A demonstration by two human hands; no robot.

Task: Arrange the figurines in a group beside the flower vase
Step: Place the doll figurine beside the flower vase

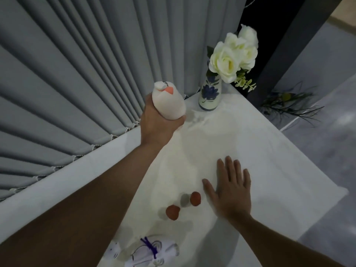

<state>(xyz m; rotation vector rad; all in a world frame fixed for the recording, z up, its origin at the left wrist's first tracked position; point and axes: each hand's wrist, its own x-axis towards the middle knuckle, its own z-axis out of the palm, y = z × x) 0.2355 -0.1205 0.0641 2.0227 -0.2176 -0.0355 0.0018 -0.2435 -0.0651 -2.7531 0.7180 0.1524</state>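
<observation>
Left hand (158, 120) wrapped round white bird figurine (168, 102), held above bench (260, 151) just left of flower vase (210, 93). Right hand (229, 189) flat, fingers spread, holding nothing. Near edge: perhaps more figurines (150, 251) (blurred). Risk: knocking vase while setting down.

White, orange-beaked figurine (168, 102) held upright near the blue-flowered vase (210, 94); two white figurines (154, 251) at near edge.

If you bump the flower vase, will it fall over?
Probably, yes. The flower vase is tall and narrow, and the big white flowers lean out to one side, so it looks top-heavy. It seems to be painted ceramic, so it might break.
</observation>
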